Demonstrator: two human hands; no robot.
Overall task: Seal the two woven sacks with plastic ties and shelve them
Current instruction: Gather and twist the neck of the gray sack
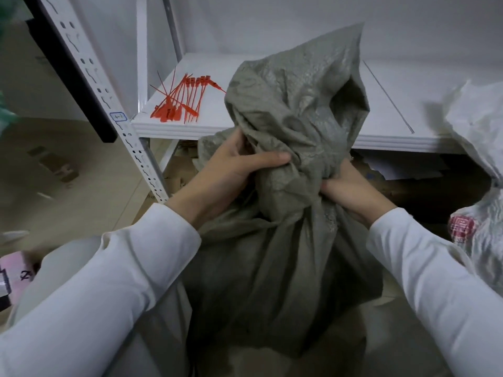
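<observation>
A grey-green woven sack (283, 257) stands on the floor in front of me, its top gathered into a bunched neck that rises in front of the shelf. My left hand (231, 170) grips the neck from the left, thumb across the front. My right hand (351, 191) grips the same neck from the right, fingers curled into the fabric. A bundle of red plastic ties (181, 102) lies on the left end of the white shelf (272, 129). A white woven sack (479, 131) with a red printed mark leans at the right edge.
A perforated white upright (114, 115) of the rack stands at the left. Flattened cardboard (179, 172) lies under the shelf. A pink box (19, 270) sits on the floor at the lower left.
</observation>
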